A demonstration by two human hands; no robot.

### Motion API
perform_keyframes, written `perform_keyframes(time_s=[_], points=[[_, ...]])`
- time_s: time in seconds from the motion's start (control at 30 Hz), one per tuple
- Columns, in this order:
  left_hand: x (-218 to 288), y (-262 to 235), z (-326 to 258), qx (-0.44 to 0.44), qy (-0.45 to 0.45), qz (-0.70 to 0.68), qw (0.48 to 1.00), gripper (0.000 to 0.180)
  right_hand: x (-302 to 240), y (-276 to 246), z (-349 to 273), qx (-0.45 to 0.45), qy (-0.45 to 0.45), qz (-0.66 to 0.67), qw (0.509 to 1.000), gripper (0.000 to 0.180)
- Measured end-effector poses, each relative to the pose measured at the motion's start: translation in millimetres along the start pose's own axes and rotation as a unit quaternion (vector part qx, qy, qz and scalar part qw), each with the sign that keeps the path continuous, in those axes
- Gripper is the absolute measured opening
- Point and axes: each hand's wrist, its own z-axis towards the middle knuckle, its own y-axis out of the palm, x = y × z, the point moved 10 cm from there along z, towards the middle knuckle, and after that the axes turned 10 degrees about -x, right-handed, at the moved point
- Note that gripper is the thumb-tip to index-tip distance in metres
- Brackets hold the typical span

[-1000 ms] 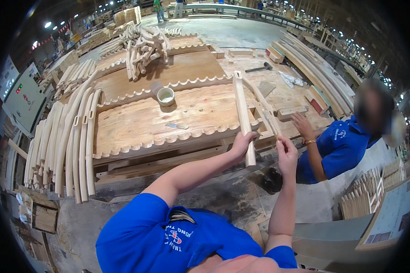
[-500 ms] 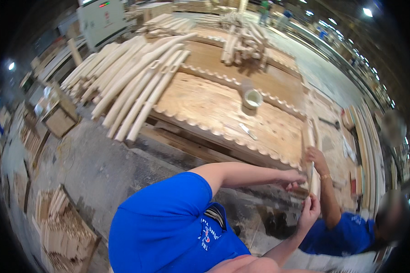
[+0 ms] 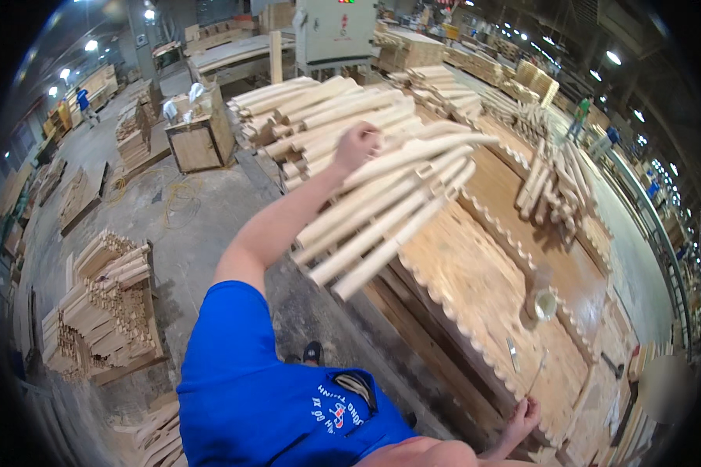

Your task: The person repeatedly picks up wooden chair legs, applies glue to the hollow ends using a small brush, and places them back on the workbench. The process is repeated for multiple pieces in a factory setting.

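Note:
My left hand [image 3: 357, 148] is over the pile of pale wooden pieces [image 3: 366, 255] on the left end of the table, its arm stretched far out. Its fingers are loosely bent and apart, and I see nothing between them. At the table's near edge, low on the right, my right hand [image 3: 524, 417] pinches a thin stick [image 3: 537, 375] that points up over the board. A notched wooden strip [image 3: 458, 327] edges the plywood board [image 3: 475, 268]. On the board lie a small knife-like tool [image 3: 513, 355] and a cup [image 3: 544, 305] with pale contents.
A bundle of wooden pieces [image 3: 554, 187] sits farther along the table. A wooden box [image 3: 201, 144] stands on the floor beyond the left end, near a grey cabinet [image 3: 335, 35]. Stacked slats [image 3: 105, 307] are on the floor at left. A dark-handled tool [image 3: 611, 364] lies at right.
My view has turned left. My left hand has left the workpiece at the right and swung over the pile. My right hand has stayed near the table edge; the co-worker's arm is out of sight.

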Motion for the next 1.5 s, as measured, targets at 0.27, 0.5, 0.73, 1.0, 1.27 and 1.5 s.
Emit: perform_keyframes(time_s=[0.27, 0.5, 0.73, 1.0, 1.27, 1.5], points=[[-89.3, -311.2, 28.9, 0.135, -0.210, 0.572, 0.782, 0.042, -3.4, 96.4, 59.3, 0.011, 0.040, 0.014, 0.999, 0.008], [-167.8, -363.8, 80.9, -0.042, -0.244, 0.565, 0.787, 0.070, -34.6, 171.8, 85.5, 0.009, 0.031, -0.011, 0.999, 0.008], [-185.0, -349.8, 102.2, -0.077, -0.292, 0.636, 0.710, 0.054, -56.5, 202.7, 85.6, -0.002, 0.031, -0.055, 0.998, 0.007], [-72.4, -359.8, 117.7, 0.074, -0.118, 0.849, 0.510, 0.029, -68.3, 243.2, 95.8, -0.041, 0.014, -0.008, 0.999, 0.010], [24.8, -372.7, 54.5, 0.254, 0.007, 0.450, 0.856, 0.064, -46.5, 205.0, 93.6, -0.059, 0.024, 0.042, 0.997, 0.011], [73.3, -171.2, 14.1, 0.139, 0.105, -0.153, 0.973, 0.045, -70.8, 147.3, 96.8, -0.078, -0.011, -0.029, 0.996, 0.017]])
